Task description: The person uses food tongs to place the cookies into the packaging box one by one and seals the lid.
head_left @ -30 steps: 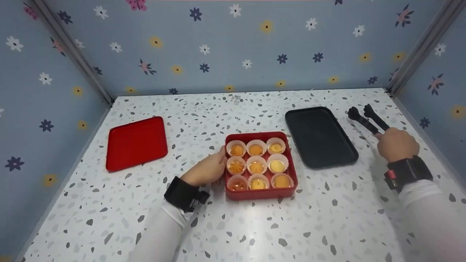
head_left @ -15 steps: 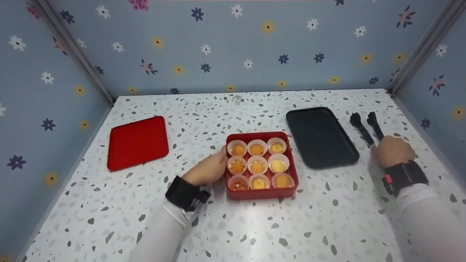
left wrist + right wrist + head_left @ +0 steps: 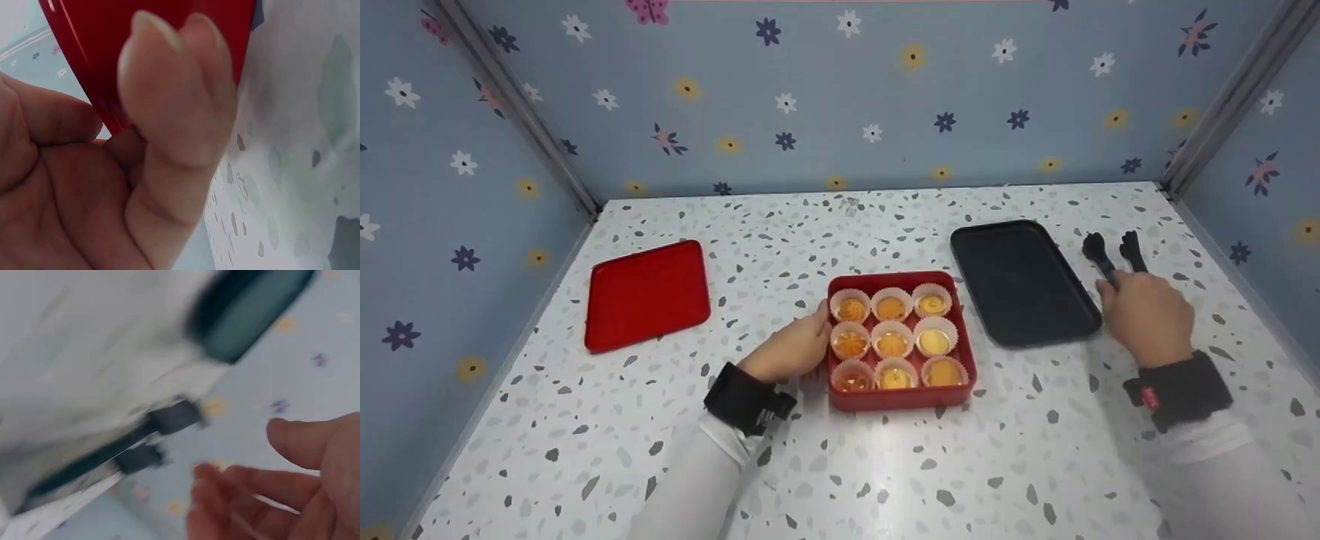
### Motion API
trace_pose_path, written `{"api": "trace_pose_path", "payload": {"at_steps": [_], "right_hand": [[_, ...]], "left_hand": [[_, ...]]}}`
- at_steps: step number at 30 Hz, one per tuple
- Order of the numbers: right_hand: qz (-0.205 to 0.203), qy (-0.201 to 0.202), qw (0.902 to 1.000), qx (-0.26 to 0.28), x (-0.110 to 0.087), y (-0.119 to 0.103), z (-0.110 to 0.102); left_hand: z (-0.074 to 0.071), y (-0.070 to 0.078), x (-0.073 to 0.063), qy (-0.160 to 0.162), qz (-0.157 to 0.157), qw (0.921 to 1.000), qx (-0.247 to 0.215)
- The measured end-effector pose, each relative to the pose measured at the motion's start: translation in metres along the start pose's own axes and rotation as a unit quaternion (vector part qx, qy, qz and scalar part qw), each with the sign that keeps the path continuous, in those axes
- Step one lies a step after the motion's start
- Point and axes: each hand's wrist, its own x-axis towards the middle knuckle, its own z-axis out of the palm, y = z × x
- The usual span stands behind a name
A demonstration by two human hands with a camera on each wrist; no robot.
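Observation:
A red square box [image 3: 900,399] stands mid-table, holding several small cookies [image 3: 892,343] in pleated paper cups. My left hand [image 3: 789,350] holds its left side; in the left wrist view curled fingers [image 3: 174,95] lie against the red wall [image 3: 90,50], the thumb near its edge. On the right, black tongs [image 3: 1099,251] lie with their two heads apart, their handles hidden behind my right hand [image 3: 1151,316] in the head view. In the blurred right wrist view that hand is apart from the tongs [image 3: 101,453], thumb and fingers separated, gripping nothing.
A dark grey tray [image 3: 1024,285] lies between the box and the tongs. To the left lies a flat red tray or lid [image 3: 649,296]. Flower-patterned panels [image 3: 840,90] wall in the speckled table [image 3: 780,247] at the back and sides.
My right hand has lowered the tongs toward me, let go of them and shifted left. The left hand stays at the box, which has not moved.

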Motion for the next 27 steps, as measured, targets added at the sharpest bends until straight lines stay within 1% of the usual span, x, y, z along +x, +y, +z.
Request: {"api": "trace_pose_path", "payload": {"at_steps": [2, 4, 5, 7, 9, 12, 17, 21, 23, 27], "right_hand": [[-0.056, 0.020, 0.9967, 0.054, -0.008, -0.026, 0.003], [-0.102, 0.040, 0.9888, 0.101, -0.014, -0.050, 0.013], [-0.121, 0.046, 0.9844, 0.118, -0.016, -0.061, 0.019], [-0.140, 0.045, 0.9781, 0.147, -0.019, -0.080, 0.032], [-0.141, 0.026, 0.9761, 0.163, -0.021, -0.095, 0.044], [-0.133, -0.007, 0.9776, 0.163, -0.021, -0.111, 0.060], [-0.114, -0.048, 0.9806, 0.152, -0.022, -0.126, 0.072], [-0.113, -0.054, 0.9808, 0.150, -0.023, -0.129, 0.075], [-0.118, -0.049, 0.9809, 0.147, -0.024, -0.129, 0.076], [-0.124, -0.054, 0.9810, 0.139, -0.026, -0.133, 0.076]], "left_hand": [[-0.001, 0.000, 0.000, 0.000, -0.004, 1.0000, 0.007], [-0.001, 0.000, -0.001, 0.000, -0.009, 0.9999, 0.011], [-0.001, 0.000, -0.001, 0.000, -0.011, 0.9999, 0.012], [-0.001, 0.000, -0.001, -0.002, -0.014, 0.9998, 0.010], [-0.001, -0.001, -0.001, -0.003, -0.017, 0.9998, 0.007], [0.000, 0.000, -0.001, -0.003, -0.016, 0.9999, -0.003], [0.001, 0.000, -0.001, -0.005, -0.013, 0.9998, -0.013], [0.000, 0.001, 0.000, -0.003, -0.011, 0.9999, -0.003], [0.000, 0.002, 0.000, -0.006, -0.012, 0.9999, -0.001], [-0.002, -0.001, -0.004, -0.016, -0.017, 0.9997, -0.010]]}}
